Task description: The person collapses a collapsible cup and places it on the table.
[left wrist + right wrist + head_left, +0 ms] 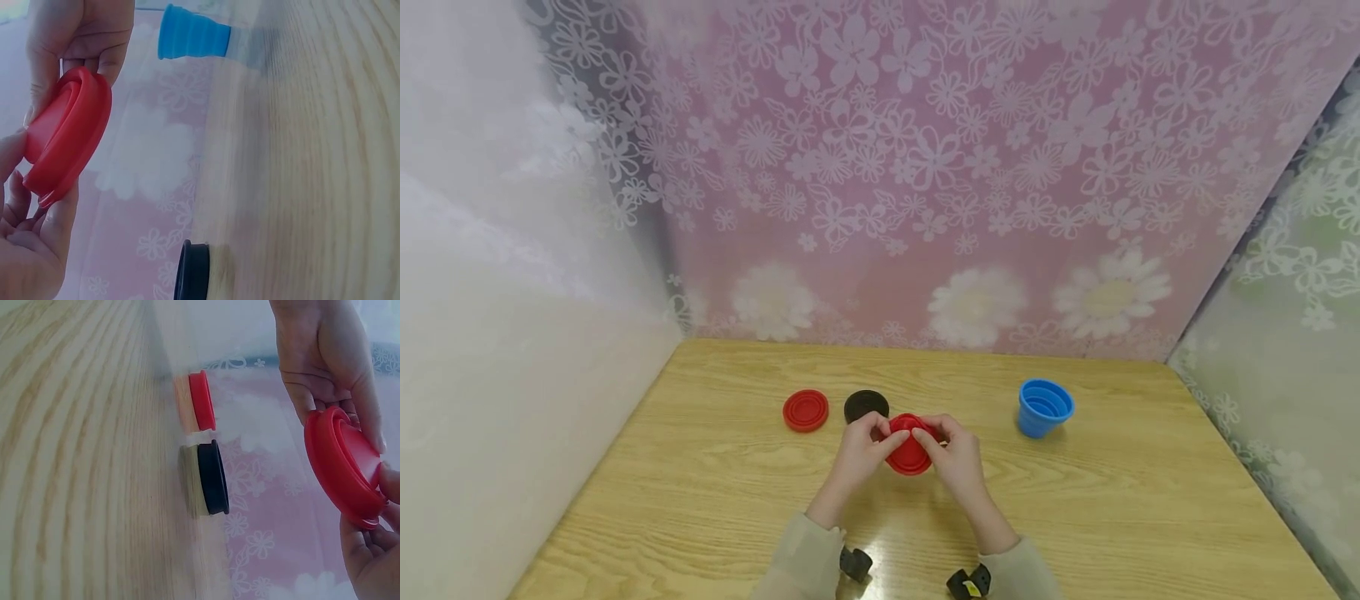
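Farthest left of the blue cup [1045, 408], on the same wooden table [1120, 508]: a flat red cup [806, 410], folded down into low rings, perhaps set there to leave working room. Less far left of the blue cup, a black cup [867, 403], also flat, its near edge partly hidden by fingers in the head view; likely kept within easy reach.

Left of the blue cup and nearer the person, the left hand [857, 457]: fingers bent, nearly closed up, pinching one side of a second red cup [910, 460]. Held up off the table between both hands, left of the blue cup, squashed to a shallow shape. Gripped at opposite sides, probably to brace the rim while working the middle with the thumbs.

Closest to the blue cup, though well apart from it, the right hand [961, 458]: curled in the same way, thumb on the near face, fingers round the edge, pinching the other side.

Last, the blue cup itself: upright, drawn out tall, mouth upward, presumably stood on its base for steadiness.

No brand or lettering legible on any cup. Nearer the person than the blue cup, on the black wrist device [957, 585] by the right sleeve, a yellow patch, possibly a label, too small to read.
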`<control>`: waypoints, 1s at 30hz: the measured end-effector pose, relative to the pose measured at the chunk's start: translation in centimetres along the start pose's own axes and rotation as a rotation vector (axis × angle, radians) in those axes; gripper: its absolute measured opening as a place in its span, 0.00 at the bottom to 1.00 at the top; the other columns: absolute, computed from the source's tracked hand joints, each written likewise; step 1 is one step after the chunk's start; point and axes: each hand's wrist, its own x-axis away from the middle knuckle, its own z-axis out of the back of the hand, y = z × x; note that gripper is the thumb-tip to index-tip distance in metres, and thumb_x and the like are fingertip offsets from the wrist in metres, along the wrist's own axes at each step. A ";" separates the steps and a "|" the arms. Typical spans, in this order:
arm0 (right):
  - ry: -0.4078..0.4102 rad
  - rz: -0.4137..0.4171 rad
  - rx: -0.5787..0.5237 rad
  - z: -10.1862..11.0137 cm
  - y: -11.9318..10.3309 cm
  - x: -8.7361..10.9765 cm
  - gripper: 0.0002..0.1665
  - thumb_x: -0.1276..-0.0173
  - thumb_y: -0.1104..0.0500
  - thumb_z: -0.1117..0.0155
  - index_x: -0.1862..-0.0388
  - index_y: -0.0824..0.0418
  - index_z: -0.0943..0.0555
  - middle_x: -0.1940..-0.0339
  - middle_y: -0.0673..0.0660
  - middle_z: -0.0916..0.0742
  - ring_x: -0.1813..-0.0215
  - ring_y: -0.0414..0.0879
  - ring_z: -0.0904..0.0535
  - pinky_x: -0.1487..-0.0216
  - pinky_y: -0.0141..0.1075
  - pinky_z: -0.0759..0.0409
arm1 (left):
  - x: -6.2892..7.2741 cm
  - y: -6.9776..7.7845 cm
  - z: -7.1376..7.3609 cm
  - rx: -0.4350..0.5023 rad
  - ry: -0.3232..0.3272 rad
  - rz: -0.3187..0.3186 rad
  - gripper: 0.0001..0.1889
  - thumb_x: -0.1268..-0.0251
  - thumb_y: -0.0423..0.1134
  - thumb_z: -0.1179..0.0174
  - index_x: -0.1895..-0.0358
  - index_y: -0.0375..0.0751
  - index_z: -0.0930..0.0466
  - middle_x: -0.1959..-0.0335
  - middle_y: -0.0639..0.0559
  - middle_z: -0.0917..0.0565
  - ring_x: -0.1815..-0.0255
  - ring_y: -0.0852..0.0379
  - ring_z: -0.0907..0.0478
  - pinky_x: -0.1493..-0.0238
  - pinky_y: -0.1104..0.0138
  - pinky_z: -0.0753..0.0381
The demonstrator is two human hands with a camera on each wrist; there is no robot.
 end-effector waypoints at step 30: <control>0.043 -0.210 -0.212 0.6 4.0 -1.2 0.10 0.42 0.62 0.38 0.62 0.67 0.21 0.67 0.60 0.18 0.68 0.44 0.23 0.71 0.30 0.23 | 0.5 2.8 1.7 0.243 -0.142 0.177 0.14 0.40 0.33 0.45 0.56 0.23 0.27 0.66 0.38 0.20 0.69 0.51 0.21 0.65 0.56 0.21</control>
